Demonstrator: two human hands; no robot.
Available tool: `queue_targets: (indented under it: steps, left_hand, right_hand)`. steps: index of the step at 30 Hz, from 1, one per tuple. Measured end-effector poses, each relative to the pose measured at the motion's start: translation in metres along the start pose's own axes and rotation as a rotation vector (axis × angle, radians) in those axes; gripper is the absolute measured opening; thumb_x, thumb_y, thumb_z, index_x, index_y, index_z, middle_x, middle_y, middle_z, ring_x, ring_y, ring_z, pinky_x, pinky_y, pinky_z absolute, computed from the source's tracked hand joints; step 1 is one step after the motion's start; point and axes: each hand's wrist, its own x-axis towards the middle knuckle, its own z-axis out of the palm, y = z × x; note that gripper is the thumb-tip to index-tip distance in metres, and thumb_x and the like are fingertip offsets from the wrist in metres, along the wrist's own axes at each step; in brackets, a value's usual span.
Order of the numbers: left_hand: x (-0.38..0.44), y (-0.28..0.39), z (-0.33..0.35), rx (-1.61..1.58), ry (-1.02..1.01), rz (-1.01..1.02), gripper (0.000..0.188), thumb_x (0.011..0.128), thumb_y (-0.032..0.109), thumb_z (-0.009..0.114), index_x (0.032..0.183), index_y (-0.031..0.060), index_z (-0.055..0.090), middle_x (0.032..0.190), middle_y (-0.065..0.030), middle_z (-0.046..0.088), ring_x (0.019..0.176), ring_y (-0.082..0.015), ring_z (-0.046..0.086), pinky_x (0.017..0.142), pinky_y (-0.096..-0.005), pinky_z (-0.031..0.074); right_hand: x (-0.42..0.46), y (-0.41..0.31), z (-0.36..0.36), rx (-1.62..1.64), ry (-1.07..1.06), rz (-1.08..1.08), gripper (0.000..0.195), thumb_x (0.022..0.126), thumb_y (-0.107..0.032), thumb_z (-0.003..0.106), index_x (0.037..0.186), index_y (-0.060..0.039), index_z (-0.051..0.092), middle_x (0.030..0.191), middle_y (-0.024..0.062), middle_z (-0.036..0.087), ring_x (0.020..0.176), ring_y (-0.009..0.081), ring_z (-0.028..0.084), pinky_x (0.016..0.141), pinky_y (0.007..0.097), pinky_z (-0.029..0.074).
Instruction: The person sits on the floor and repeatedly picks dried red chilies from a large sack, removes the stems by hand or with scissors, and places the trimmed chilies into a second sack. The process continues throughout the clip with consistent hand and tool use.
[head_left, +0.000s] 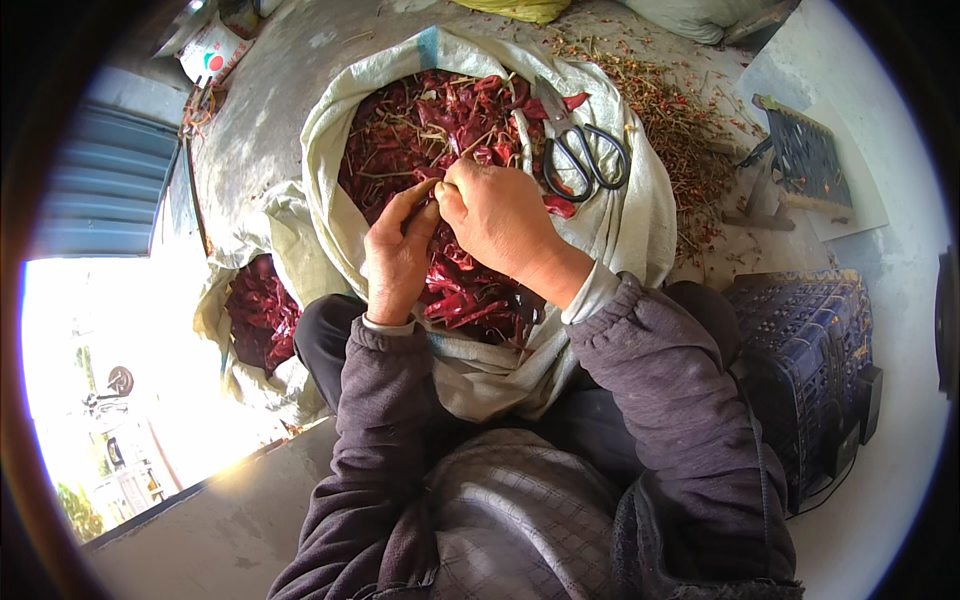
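Dried red chili peppers fill a large woven sack with its rim rolled outward, between my knees. Above the peppers my left hand and my right hand meet, thumbs and fingertips pinched together. Something small and dark seems to be between the fingertips, too hidden to name; whether each hand grips it cannot be told. Black-handled scissors lie on the sack's right rim, blades toward the far side, just beyond my right hand. Bits of stem lie among the peppers.
A smaller sack of red peppers stands at the left, by a bright doorway. Stems and scraps are heaped on the floor at the back right. A blue plastic crate is at my right. A white bucket stands at the back left.
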Motion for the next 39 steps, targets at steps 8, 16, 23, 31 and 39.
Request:
queue_targets:
  steps: [8, 16, 23, 31, 39]
  left_hand:
    - [0.017, 0.019, 0.005, 0.067, -0.116, -0.106, 0.014, 0.101, 0.010, 0.062, 0.107, -0.0011, 0.068, 0.084, 0.0047, 0.060, 0.075, -0.0031, 0.049, 0.067, -0.0208, 0.043]
    - [0.057, 0.035, 0.025, 0.128, -0.367, 0.161, 0.013, 0.100, 0.008, 0.065, 0.110, 0.0009, 0.068, 0.090, 0.0051, 0.063, 0.085, -0.0030, 0.052, 0.078, -0.0205, 0.046]
    - [0.077, 0.018, 0.029, -0.284, -0.356, -0.122, 0.027, 0.101, 0.009, 0.061, 0.127, 0.0033, 0.064, 0.091, 0.0045, 0.062, 0.068, -0.0018, 0.050, 0.057, -0.0166, 0.041]
    - [0.095, 0.011, 0.020, -0.383, -0.346, -0.153, 0.017, 0.100, 0.005, 0.059, 0.117, 0.0058, 0.061, 0.101, -0.0041, 0.068, 0.070, -0.0053, 0.054, 0.057, -0.0174, 0.041]
    - [0.101, 0.007, 0.009, -0.353, -0.314, -0.097, 0.027, 0.098, 0.003, 0.061, 0.125, 0.0043, 0.062, 0.100, -0.0061, 0.069, 0.064, -0.0065, 0.053, 0.055, -0.0179, 0.041]
  right_hand:
    - [0.011, 0.004, -0.019, -0.232, 0.074, -0.154, 0.021, 0.099, -0.024, 0.059, 0.090, -0.0053, 0.056, 0.071, 0.0145, 0.064, 0.066, 0.0326, 0.068, 0.059, 0.0427, 0.055]
    - [0.036, 0.027, -0.025, 0.475, 0.120, 0.590, 0.033, 0.101, -0.031, 0.062, 0.093, 0.0012, 0.068, 0.078, 0.0088, 0.066, 0.068, 0.0160, 0.059, 0.063, 0.0338, 0.048]
    - [0.065, 0.062, -0.129, -0.732, 0.403, 0.292, 0.028, 0.097, -0.030, 0.066, 0.105, -0.0042, 0.070, 0.091, 0.0100, 0.071, 0.075, 0.0219, 0.067, 0.064, 0.0365, 0.053]
    - [0.032, 0.083, -0.069, -0.695, -0.076, 0.165, 0.018, 0.090, -0.017, 0.069, 0.101, -0.0037, 0.066, 0.093, 0.0170, 0.068, 0.077, 0.0341, 0.071, 0.068, 0.0472, 0.057]
    - [0.036, 0.082, -0.046, -0.927, -0.207, 0.354, 0.025, 0.083, -0.006, 0.066, 0.107, -0.0040, 0.065, 0.096, 0.0197, 0.072, 0.088, 0.0320, 0.073, 0.075, 0.0413, 0.058]
